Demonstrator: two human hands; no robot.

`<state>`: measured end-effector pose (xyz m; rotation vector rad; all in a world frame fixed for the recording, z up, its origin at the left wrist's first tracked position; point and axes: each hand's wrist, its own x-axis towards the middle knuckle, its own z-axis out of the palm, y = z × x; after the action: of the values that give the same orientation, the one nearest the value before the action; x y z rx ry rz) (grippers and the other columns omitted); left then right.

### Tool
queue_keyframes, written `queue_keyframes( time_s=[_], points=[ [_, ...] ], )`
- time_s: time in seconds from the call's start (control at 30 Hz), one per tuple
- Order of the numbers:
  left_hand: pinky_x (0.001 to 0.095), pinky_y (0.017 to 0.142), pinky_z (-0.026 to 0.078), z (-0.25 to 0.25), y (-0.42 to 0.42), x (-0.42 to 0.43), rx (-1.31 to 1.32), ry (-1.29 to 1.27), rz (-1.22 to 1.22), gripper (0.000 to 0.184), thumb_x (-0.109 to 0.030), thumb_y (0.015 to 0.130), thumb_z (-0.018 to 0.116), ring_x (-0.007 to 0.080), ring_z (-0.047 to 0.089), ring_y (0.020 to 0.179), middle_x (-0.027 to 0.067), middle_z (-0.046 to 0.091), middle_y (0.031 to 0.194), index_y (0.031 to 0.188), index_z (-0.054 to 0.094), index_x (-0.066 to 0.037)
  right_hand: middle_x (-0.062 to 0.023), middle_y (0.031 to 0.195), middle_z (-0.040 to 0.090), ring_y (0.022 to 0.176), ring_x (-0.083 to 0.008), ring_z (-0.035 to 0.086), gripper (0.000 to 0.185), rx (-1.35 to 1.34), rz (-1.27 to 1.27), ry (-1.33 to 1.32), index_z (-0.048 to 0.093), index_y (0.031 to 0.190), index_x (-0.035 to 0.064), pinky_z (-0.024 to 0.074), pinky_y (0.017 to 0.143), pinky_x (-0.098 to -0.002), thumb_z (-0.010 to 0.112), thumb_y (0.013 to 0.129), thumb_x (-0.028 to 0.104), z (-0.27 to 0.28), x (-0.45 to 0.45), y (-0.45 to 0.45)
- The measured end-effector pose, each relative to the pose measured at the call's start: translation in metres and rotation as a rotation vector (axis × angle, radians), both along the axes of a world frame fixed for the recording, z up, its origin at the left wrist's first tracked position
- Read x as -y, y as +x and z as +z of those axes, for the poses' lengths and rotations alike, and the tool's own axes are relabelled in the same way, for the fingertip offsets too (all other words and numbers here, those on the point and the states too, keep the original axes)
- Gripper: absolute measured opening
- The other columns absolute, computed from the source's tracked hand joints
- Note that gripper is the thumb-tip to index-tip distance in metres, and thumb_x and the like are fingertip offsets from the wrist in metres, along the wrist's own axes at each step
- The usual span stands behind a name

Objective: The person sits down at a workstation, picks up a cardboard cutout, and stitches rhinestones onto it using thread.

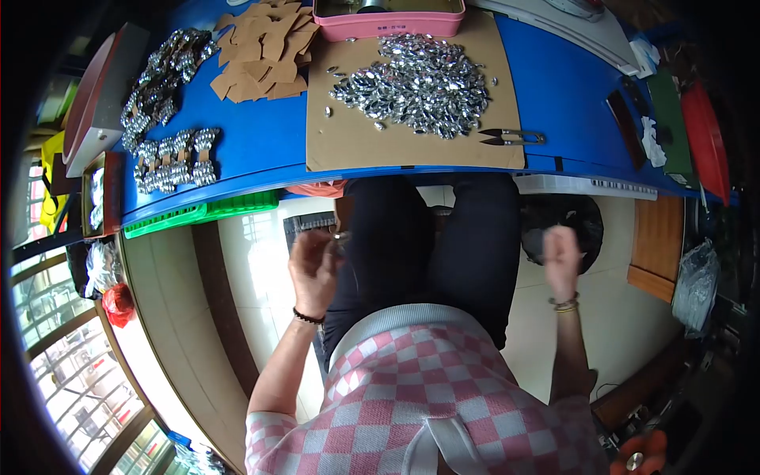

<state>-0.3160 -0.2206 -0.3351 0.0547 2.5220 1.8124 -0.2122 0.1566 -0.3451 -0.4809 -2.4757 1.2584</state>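
Seated at the blue table (562, 87), holding both hands well apart below its near edge, to either side of the dark-clad thighs (388, 245). Raises the left forearm from a bent elbow, turning the left hand (314, 273) inward just beside the left thigh, with fingers curled and drawn near the thumb. Shows a bright bit (340, 236) at those fingertips, too small to name; cannot tell whether pinched or merely touching. Lifts the right hand (562, 257) well out past the right thigh, in line with a nearly straight forearm, partly over a black bag (590, 218), with fingers folded in but blurred; cannot tell whether closed on anything. Beyond the knees, on a brown board (340, 146), heaped gems (431, 87), with snips (511, 137) near the near right corner.
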Motion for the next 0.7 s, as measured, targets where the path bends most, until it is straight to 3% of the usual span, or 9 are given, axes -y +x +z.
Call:
queue_keyframes(
  time_s=[0.03, 0.07, 0.1, 0.2, 0.27, 0.4, 0.7],
  points=[
    [0.0215, 0.056, 0.046, 0.001, 0.004, -0.012, 0.167, 0.246, 0.009, 0.013, 0.007, 0.079, 0.053, 0.0121, 0.057, 0.061, 0.0052, 0.057, 0.077, 0.09, 0.054, 0.0, 0.0047, 0.065, 0.044, 0.055, -0.0049, 0.041, 0.005, 0.248, 0.021, -0.184, 0.05, 0.091, 0.0063, 0.0369, 0.05, -0.0181, 0.051, 0.087, 0.004, 0.025, 0.038, -0.014],
    [0.021, 0.056, 0.046, 0.001, 0.007, -0.022, 0.336, 0.493, 0.018, 0.012, 0.005, 0.081, 0.053, 0.0107, 0.057, 0.062, 0.0042, 0.057, 0.077, 0.092, 0.054, 0.0, 0.0033, 0.063, 0.047, 0.055, -0.005, 0.045, 0.003, 0.081, 0.161, -0.405, 0.051, 0.089, 0.0073, 0.0386, 0.048, -0.0205, 0.052, 0.086, 0.006, 0.011, 0.063, -0.025],
    [0.021, 0.056, 0.046, 0.004, 0.009, -0.029, 0.335, 0.493, 0.011, 0.012, 0.005, 0.081, 0.053, 0.0107, 0.057, 0.062, 0.0042, 0.057, 0.077, 0.092, 0.054, 0.0, -0.0028, 0.062, 0.053, 0.053, -0.0107, 0.053, 0.004, 0.102, 0.264, -0.24, 0.051, 0.086, 0.0071, 0.0406, 0.045, -0.0242, 0.054, 0.084, 0.006, 0.029, 0.092, -0.037],
    [0.0203, 0.06, 0.047, 0.014, 0.015, -0.043, 0.494, 0.586, -0.093, 0.01, -0.001, 0.086, 0.051, 0.0087, 0.056, 0.064, 0.0029, 0.058, 0.08, 0.095, 0.054, 0.001, -0.0043, 0.056, 0.053, 0.049, -0.0121, 0.056, 0.004, -0.003, 0.478, -0.105, 0.052, 0.082, 0.0058, 0.0396, 0.041, -0.0253, 0.055, 0.082, 0.003, 0.05, 0.142, -0.063],
    [0.0231, 0.063, 0.049, 0.015, 0.019, -0.047, 0.564, 0.638, -0.123, 0.011, -0.004, 0.087, 0.05, 0.0114, 0.058, 0.065, 0.0043, 0.059, 0.08, 0.097, 0.054, -0.001, -0.0075, 0.055, 0.053, 0.048, -0.0196, 0.057, 0.004, -0.019, 0.6, 0.015, 0.054, 0.081, 0.0067, 0.0409, 0.041, -0.0279, 0.058, 0.08, 0.006, 0.052, 0.158, -0.07],
    [0.0236, 0.067, 0.049, 0.018, 0.019, -0.051, 0.66, 0.746, -0.097, 0.012, -0.005, 0.087, 0.049, 0.0123, 0.059, 0.069, 0.0045, 0.059, 0.08, 0.098, 0.054, 0.0, -0.0087, 0.056, 0.054, 0.047, -0.0238, 0.056, 0.007, -0.011, 0.586, 0.07, 0.055, 0.084, 0.0075, 0.0413, 0.041, -0.031, 0.058, 0.078, 0.006, 0.046, 0.163, -0.069],
    [0.0254, 0.072, 0.049, 0.01, 0.021, -0.056, 0.724, 0.903, -0.059, 0.014, -0.004, 0.087, 0.05, 0.014, 0.06, 0.074, 0.0063, 0.06, 0.08, 0.1, 0.053, 0.0, -0.0075, 0.056, 0.055, 0.046, -0.0232, 0.055, 0.012, -0.014, 0.587, 0.169, 0.056, 0.087, 0.0075, 0.0426, 0.042, -0.0322, 0.058, 0.076, 0.005, 0.047, 0.164, -0.071]
  ],
)
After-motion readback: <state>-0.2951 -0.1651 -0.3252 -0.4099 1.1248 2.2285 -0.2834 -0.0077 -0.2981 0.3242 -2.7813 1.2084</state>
